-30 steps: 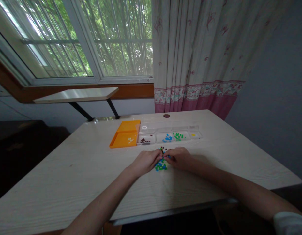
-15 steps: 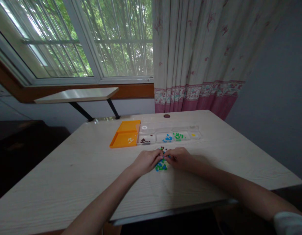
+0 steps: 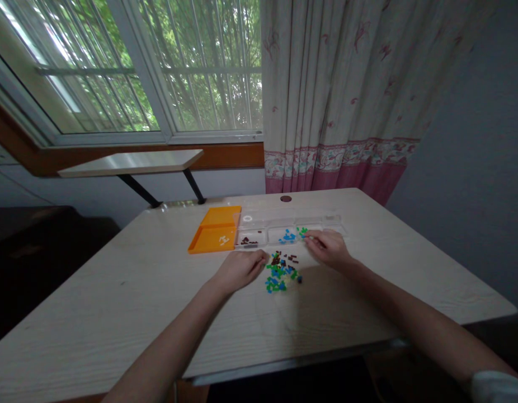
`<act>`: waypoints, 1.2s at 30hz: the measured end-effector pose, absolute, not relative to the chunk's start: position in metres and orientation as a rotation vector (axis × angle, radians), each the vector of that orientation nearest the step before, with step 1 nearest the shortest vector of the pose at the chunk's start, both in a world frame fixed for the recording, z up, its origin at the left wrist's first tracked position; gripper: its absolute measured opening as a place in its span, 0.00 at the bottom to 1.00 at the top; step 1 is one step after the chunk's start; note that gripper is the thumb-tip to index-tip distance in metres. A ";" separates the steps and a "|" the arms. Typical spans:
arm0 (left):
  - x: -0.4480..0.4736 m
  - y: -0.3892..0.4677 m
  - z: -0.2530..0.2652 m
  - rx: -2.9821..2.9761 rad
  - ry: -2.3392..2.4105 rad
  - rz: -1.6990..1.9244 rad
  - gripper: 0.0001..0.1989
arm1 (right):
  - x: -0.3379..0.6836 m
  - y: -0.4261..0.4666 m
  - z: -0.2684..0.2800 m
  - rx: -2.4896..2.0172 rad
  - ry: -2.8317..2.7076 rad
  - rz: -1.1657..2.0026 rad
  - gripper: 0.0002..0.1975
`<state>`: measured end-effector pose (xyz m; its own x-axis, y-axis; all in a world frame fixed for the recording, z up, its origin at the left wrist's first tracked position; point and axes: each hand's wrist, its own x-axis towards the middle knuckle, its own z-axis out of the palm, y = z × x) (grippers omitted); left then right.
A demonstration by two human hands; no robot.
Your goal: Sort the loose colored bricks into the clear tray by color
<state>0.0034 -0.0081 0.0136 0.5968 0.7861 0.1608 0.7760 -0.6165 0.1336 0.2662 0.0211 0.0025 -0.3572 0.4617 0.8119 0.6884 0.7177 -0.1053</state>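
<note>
A loose pile of small building bricks (image 3: 279, 272), in green, blue and dark brown, lies on the table in front of me. My left hand (image 3: 244, 268) rests at the pile's left edge with its fingers curled closed; what they hold, if anything, is hidden. Over the clear tray's green section is my right hand (image 3: 329, 246), thumb and fingers pinched together beside the green bricks (image 3: 301, 230). Whatever is in that pinch is too small to make out. Blue bricks (image 3: 288, 237) lie in the section left of it, and dark brown bricks (image 3: 247, 241) further left.
An open orange case (image 3: 200, 242) with several white pieces (image 3: 224, 240) stands left of the clear tray (image 3: 265, 244). Behind are a raised shelf (image 3: 133, 161) on black legs, a barred window and a curtain (image 3: 326, 112). A round brown cap (image 3: 286, 198) sits near the table's back edge.
My right hand has moved from the pile up and right to the tray's green section. My left hand has drawn back slightly to the left, uncovering more of the pile.
</note>
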 end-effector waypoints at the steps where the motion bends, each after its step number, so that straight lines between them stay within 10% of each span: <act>1: 0.002 -0.007 0.014 2.769 1.367 0.304 0.14 | 0.270 0.022 0.005 -0.863 -2.002 -0.365 0.10; 36: 0.005 0.003 -0.002 2.703 1.551 0.243 0.15 | 0.263 0.028 0.003 -0.954 -2.036 -0.331 0.11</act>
